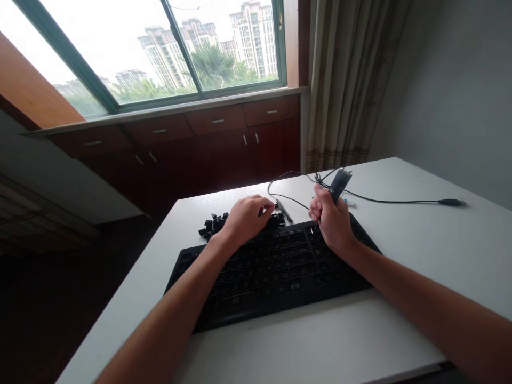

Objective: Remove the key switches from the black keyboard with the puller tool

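A black keyboard [280, 298] lies at a slant on the white table, with many of its keycaps off and the sockets bare. My right hand [334, 218] is closed in a fist around a keycap puller [340, 183], its dark grey handle sticking up and thin metal wires showing beneath, over the keyboard's upper right part. Above the far edge of the keyboard, my left hand [248, 216] is curled with thumb and fingertips together. Whatever is between those fingertips is too small to make out. Loose black keycaps [212, 225] lie in a pile behind the keyboard, partly hidden by my left hand.
A black cable [392, 201] runs over the white table [432, 245] to a USB plug [451, 202] on the right. A long dark bar [285, 210], perhaps the spacebar, lies behind the keyboard. Beyond the table are wooden cabinets [216, 154], a window and a curtain [348, 80].
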`<move>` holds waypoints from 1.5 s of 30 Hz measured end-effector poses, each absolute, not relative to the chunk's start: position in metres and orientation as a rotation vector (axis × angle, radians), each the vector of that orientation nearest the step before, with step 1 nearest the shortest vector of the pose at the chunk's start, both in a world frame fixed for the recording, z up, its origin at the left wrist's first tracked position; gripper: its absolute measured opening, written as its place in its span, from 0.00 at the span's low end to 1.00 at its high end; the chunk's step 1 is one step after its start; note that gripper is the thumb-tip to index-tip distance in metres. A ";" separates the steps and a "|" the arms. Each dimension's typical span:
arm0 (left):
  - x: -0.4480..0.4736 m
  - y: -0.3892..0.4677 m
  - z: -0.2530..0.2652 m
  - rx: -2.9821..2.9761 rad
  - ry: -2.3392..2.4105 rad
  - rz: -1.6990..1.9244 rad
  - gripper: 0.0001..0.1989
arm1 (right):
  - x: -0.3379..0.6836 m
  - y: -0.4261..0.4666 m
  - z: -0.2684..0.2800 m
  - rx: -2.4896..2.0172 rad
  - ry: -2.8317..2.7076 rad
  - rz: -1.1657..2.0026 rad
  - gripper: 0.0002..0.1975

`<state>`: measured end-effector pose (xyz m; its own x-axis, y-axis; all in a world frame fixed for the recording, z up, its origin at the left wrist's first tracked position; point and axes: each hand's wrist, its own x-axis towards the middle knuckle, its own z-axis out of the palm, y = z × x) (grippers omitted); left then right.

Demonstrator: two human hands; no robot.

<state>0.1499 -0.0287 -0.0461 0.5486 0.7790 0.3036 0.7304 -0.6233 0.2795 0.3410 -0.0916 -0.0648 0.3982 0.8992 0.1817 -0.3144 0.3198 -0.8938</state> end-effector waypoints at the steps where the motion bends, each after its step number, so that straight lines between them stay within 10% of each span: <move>1: 0.152 -0.032 -0.045 2.654 1.257 0.637 0.13 | 0.341 -0.092 -0.065 -0.904 -0.796 0.912 0.25; 28: 0.179 -0.066 -0.038 2.646 0.921 0.400 0.07 | 0.346 -0.088 -0.070 -1.026 -1.060 0.941 0.23; 36: 0.180 -0.065 -0.040 2.629 0.915 0.438 0.07 | 0.375 -0.089 -0.068 -1.435 -1.875 0.322 0.10; 45: 0.181 -0.066 -0.039 2.615 0.922 0.440 0.07 | 0.372 -0.090 -0.069 -1.365 -1.753 0.402 0.13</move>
